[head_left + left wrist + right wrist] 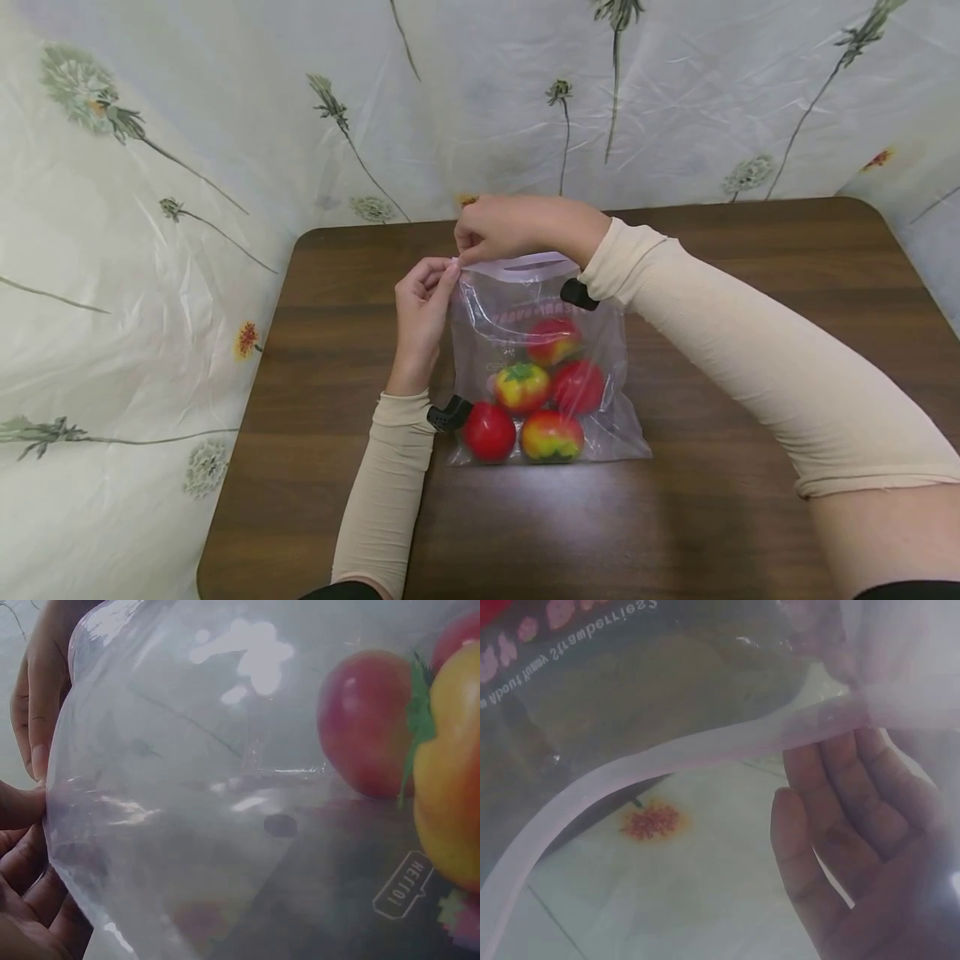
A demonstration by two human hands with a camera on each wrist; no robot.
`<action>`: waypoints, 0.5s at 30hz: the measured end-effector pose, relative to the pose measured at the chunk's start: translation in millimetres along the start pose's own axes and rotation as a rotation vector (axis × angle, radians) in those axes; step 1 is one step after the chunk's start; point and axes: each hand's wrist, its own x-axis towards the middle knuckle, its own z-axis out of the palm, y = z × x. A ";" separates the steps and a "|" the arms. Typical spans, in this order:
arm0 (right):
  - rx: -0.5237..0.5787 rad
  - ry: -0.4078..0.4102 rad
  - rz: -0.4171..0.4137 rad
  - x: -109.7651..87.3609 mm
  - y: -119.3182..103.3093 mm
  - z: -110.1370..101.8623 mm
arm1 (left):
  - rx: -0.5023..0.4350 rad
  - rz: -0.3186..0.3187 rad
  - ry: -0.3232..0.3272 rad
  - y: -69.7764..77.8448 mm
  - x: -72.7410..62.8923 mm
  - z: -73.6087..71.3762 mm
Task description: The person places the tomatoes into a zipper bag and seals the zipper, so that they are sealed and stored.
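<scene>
A clear zip bag (480, 333) with a pale top strip lies on the table. Inside it are several round red and yellow fruits (555, 433), some with green leafy tops, gathered toward the bottom. My left hand (422, 312) pinches the bag's top left corner between thumb and fingers. Right beside it, my right hand (498, 229) reaches across the top edge, fingers curled down onto the same corner. In the left wrist view both hands meet at the bag's edge. Through the film in the right wrist view, the right fingers (840, 772) touch the pale strip.
The brown wooden table (720, 383) has rounded back corners. Behind it and along the left hangs a pale sheet (465, 100) printed with flowers. A black wrist device (450, 413) on the left arm is close to the bag's left side.
</scene>
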 end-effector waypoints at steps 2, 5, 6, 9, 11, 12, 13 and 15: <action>0.001 -0.003 -0.005 -0.6 0.4 0.1 | 0.006 0.005 0.004 0.4 -0.1 0.0; 0.002 -0.008 -0.011 -2.0 0.4 0.0 | 0.009 0.008 0.007 0.2 0.1 -0.4; 0.002 -0.008 -0.014 -2.5 0.5 -0.2 | 0.008 0.008 0.007 0.2 0.2 -0.7; 0.002 -0.015 -0.014 -4.0 1.7 -0.9 | -0.007 0.003 0.019 -0.2 0.9 -2.1; -0.001 -0.019 -0.018 -4.9 4.3 -0.9 | -0.020 0.001 0.033 -0.2 1.5 -2.9; 0.001 -0.022 -0.019 -5.4 5.7 -0.8 | -0.025 -0.003 0.042 -0.4 1.9 -3.2; 0.002 -0.023 -0.023 -5.9 7.3 -0.6 | -0.029 -0.006 0.049 -0.6 2.3 -3.4; 0.008 -0.024 -0.032 -7.7 10.2 -0.1 | -0.029 -0.012 0.058 -1.1 3.2 -3.8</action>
